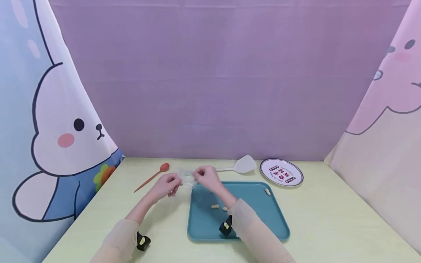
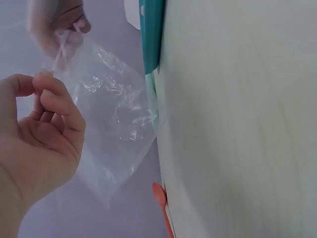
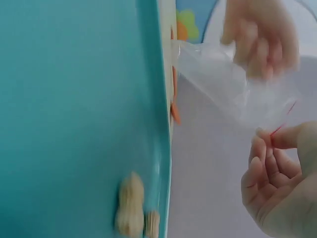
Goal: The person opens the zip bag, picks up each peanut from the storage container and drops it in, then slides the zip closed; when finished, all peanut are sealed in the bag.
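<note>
head: left hand [image 1: 167, 184], right hand [image 1: 208, 177] are pinching clear bag [image 1: 187, 179] at tray [image 1: 202, 223] ten o'clock, seemingly opening it; next likely needing steady tugs.

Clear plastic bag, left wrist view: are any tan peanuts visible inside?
No, the bag shows only creases and glare; tan peanuts lie on the teal rectangular tray.

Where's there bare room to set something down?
Bare: table right of the tray, nearer than the plate, and left of the spoon. Crowded: behind the tray, with spatula and plate, and by its far left corner, with left hand, right hand and bag.
</note>
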Demonstrator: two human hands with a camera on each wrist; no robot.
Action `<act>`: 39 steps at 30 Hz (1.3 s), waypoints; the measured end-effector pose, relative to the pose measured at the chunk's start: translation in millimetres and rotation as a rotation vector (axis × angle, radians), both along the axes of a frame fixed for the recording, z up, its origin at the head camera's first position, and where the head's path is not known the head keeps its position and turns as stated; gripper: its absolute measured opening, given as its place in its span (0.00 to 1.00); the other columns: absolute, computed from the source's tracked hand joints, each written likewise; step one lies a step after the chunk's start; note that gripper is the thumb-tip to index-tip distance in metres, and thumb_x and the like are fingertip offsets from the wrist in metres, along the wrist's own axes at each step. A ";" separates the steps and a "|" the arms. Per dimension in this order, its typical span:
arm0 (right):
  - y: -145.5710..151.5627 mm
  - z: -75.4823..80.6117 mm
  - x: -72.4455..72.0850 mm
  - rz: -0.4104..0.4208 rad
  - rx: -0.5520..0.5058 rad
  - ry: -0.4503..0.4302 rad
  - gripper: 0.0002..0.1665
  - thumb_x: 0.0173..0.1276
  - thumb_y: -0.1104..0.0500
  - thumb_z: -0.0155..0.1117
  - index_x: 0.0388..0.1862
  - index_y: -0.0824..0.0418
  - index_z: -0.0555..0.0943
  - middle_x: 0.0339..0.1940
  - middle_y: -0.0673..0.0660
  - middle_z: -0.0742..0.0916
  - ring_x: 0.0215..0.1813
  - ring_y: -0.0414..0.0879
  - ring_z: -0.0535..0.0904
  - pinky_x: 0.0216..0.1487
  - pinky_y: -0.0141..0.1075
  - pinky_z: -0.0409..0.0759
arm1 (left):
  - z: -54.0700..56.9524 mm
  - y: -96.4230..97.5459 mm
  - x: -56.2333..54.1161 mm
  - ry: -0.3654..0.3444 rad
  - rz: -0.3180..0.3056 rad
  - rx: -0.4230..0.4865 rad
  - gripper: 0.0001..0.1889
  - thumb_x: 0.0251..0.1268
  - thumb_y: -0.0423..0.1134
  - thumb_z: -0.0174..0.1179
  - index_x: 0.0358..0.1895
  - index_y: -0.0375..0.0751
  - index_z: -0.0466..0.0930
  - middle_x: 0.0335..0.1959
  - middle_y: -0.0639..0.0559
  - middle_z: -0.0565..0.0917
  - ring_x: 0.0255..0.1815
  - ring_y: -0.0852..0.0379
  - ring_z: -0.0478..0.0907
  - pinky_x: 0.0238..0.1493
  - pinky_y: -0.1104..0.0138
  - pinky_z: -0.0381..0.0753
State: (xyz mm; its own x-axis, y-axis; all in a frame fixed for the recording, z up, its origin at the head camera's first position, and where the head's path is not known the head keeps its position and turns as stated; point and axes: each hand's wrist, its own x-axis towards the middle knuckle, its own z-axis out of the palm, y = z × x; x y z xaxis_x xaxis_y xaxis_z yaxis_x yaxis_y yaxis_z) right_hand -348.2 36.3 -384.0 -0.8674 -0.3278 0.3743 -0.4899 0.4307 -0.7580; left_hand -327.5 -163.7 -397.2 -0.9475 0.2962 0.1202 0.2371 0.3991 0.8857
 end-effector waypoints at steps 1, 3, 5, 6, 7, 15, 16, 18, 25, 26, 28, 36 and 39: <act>2.7 0.1 -2.0 -0.021 -0.018 0.005 0.09 0.65 0.62 0.60 0.33 0.67 0.85 0.25 0.59 0.86 0.24 0.46 0.80 0.24 0.28 0.75 | 1.0 -0.2 1.5 -0.006 0.003 0.009 0.09 0.66 0.35 0.49 0.29 0.33 0.72 0.15 0.53 0.72 0.14 0.59 0.68 0.17 0.71 0.68; 8.0 0.9 -4.0 -0.039 -0.050 0.001 0.09 0.65 0.63 0.59 0.34 0.68 0.84 0.26 0.60 0.87 0.27 0.54 0.82 0.26 0.29 0.77 | 3.3 -0.5 4.8 -0.011 0.005 0.019 0.09 0.65 0.33 0.50 0.28 0.32 0.72 0.14 0.52 0.72 0.13 0.59 0.68 0.16 0.71 0.68; 10.6 3.5 -3.5 -0.029 -0.060 -0.024 0.10 0.66 0.62 0.59 0.36 0.69 0.83 0.28 0.61 0.87 0.29 0.59 0.83 0.27 0.30 0.78 | 5.4 -0.7 6.4 -0.004 0.001 0.019 0.09 0.65 0.33 0.50 0.27 0.32 0.71 0.14 0.52 0.71 0.13 0.59 0.67 0.15 0.71 0.68; 11.2 4.2 -3.6 -0.017 -0.058 -0.029 0.10 0.66 0.62 0.59 0.37 0.69 0.83 0.28 0.62 0.87 0.29 0.60 0.83 0.26 0.30 0.77 | 6.6 -0.2 7.0 -0.001 0.000 0.019 0.09 0.65 0.33 0.50 0.27 0.32 0.71 0.13 0.52 0.71 0.13 0.60 0.67 0.15 0.71 0.68; 11.5 4.7 -3.5 -0.003 -0.058 -0.037 0.10 0.66 0.62 0.59 0.39 0.69 0.82 0.28 0.62 0.87 0.28 0.60 0.82 0.25 0.30 0.78 | 7.8 0.5 7.5 0.002 -0.004 0.019 0.09 0.65 0.34 0.50 0.27 0.33 0.72 0.13 0.52 0.72 0.12 0.60 0.67 0.15 0.71 0.69; 11.7 8.5 -2.6 0.046 0.039 -0.110 0.12 0.66 0.60 0.60 0.44 0.63 0.84 0.32 0.60 0.87 0.32 0.63 0.82 0.23 0.33 0.78 | 19.2 5.5 11.9 0.020 -0.053 0.030 0.11 0.68 0.36 0.50 0.27 0.34 0.73 0.15 0.53 0.72 0.11 0.60 0.67 0.16 0.69 0.72; 12.2 8.4 -3.0 0.040 0.044 -0.124 0.12 0.66 0.59 0.61 0.43 0.63 0.85 0.32 0.60 0.87 0.32 0.62 0.82 0.24 0.36 0.79 | 20.6 5.2 12.4 0.030 -0.050 0.028 0.11 0.68 0.36 0.50 0.27 0.34 0.73 0.14 0.53 0.72 0.11 0.60 0.67 0.16 0.69 0.72; 13.3 8.2 -3.6 0.018 0.045 -0.141 0.12 0.66 0.58 0.61 0.42 0.63 0.85 0.31 0.60 0.87 0.30 0.59 0.82 0.26 0.40 0.81 | 23.4 4.3 13.4 0.058 -0.038 0.025 0.11 0.68 0.36 0.50 0.27 0.34 0.73 0.14 0.53 0.72 0.11 0.61 0.66 0.16 0.69 0.72; 17.9 9.2 -5.3 -0.004 -0.010 -0.205 0.14 0.66 0.56 0.61 0.42 0.64 0.85 0.27 0.60 0.86 0.27 0.52 0.82 0.25 0.38 0.81 | 19.2 6.6 11.3 0.305 0.057 -0.029 0.11 0.63 0.38 0.60 0.42 0.33 0.76 0.30 0.45 0.79 0.28 0.52 0.77 0.29 0.63 0.79; 18.0 10.1 -4.9 0.002 -0.016 -0.213 0.14 0.66 0.55 0.62 0.42 0.64 0.85 0.26 0.60 0.86 0.27 0.52 0.82 0.25 0.37 0.81 | 16.4 7.4 10.3 0.355 0.074 -0.058 0.18 0.60 0.40 0.63 0.49 0.33 0.74 0.37 0.43 0.80 0.36 0.49 0.78 0.37 0.60 0.80; 17.6 11.7 -4.1 0.018 -0.032 -0.229 0.15 0.65 0.54 0.62 0.43 0.64 0.84 0.26 0.59 0.86 0.26 0.50 0.81 0.26 0.38 0.81 | 10.6 8.7 8.6 0.432 0.093 -0.123 0.39 0.51 0.43 0.70 0.64 0.32 0.62 0.54 0.38 0.75 0.53 0.42 0.72 0.52 0.51 0.76; 14.1 16.0 1.3 0.076 -0.110 -0.282 0.14 0.66 0.55 0.62 0.43 0.64 0.84 0.24 0.53 0.83 0.23 0.40 0.77 0.28 0.37 0.83 | -9.6 7.4 2.3 0.557 0.113 -0.378 0.70 0.33 0.44 0.79 0.73 0.31 0.30 0.64 0.37 0.67 0.64 0.39 0.62 0.63 0.38 0.56; 15.0 15.9 2.9 0.055 -0.107 -0.275 0.12 0.65 0.55 0.63 0.40 0.63 0.85 0.26 0.57 0.85 0.25 0.44 0.80 0.27 0.36 0.83 | -11.8 5.7 1.1 0.590 0.121 -0.392 0.68 0.34 0.37 0.78 0.73 0.31 0.32 0.57 0.38 0.72 0.58 0.41 0.68 0.61 0.41 0.61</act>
State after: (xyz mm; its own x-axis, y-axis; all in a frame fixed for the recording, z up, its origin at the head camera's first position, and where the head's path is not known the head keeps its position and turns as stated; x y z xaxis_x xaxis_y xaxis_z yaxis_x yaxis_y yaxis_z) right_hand -345.3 51.2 -368.1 -0.9232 -0.3485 0.1624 -0.2798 0.3196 -0.9053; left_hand -326.4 -158.0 -409.0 -0.7866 0.3197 0.5283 0.5660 0.7153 0.4098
